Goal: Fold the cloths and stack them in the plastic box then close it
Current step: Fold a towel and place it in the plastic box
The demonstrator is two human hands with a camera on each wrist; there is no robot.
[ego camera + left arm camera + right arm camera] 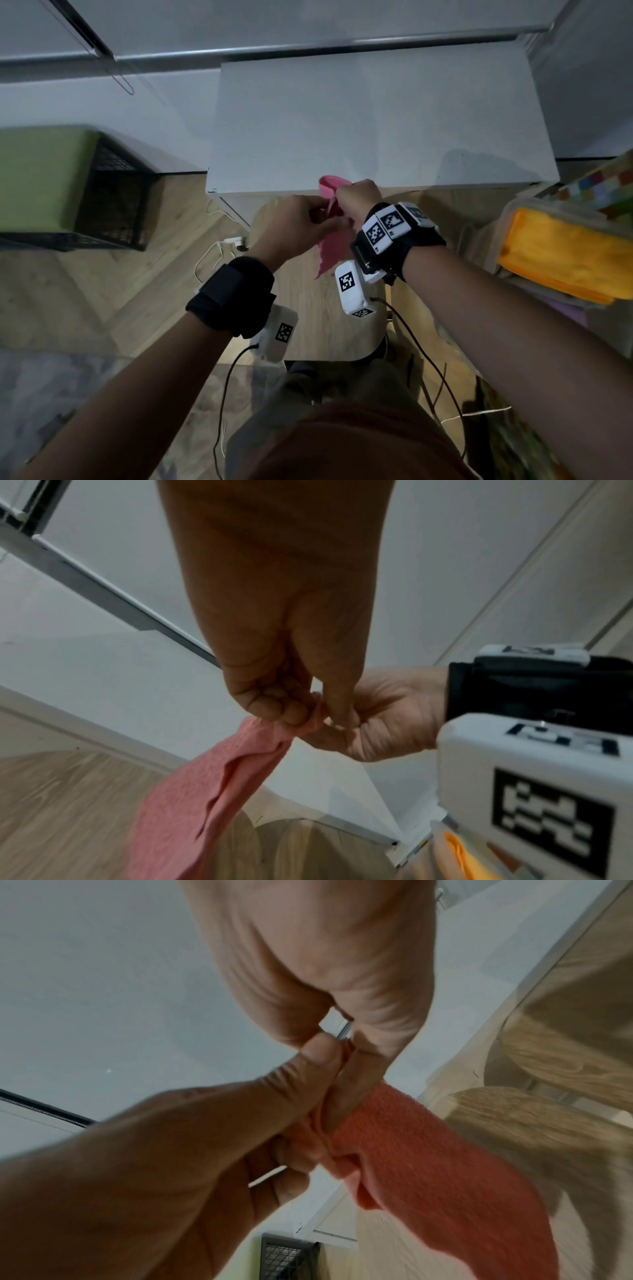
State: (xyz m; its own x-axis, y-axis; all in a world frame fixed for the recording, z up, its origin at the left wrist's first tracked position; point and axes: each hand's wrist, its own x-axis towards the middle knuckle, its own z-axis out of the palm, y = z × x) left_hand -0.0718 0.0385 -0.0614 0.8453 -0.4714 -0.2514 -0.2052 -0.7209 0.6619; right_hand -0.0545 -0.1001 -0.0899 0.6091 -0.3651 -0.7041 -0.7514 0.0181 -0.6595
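Observation:
A pink cloth [330, 248] hangs bunched in the air just in front of the white table's near edge. Both hands hold it at its top, close together. My left hand [301, 222] pinches the cloth [205, 799] between thumb and curled fingers. My right hand [358, 198] pinches the same top edge of the cloth [421, 1156] beside it, thumbs nearly touching. A clear plastic box [486, 240] stands at the right with a folded orange cloth [565, 257] in it. Its lid is not in view.
The white table [376, 120] lies ahead. A round wooden stool [308, 308] stands below the hands. A black mesh crate [113, 195] with a green top sits on the floor at the left. White cables [219, 250] trail on the wooden floor.

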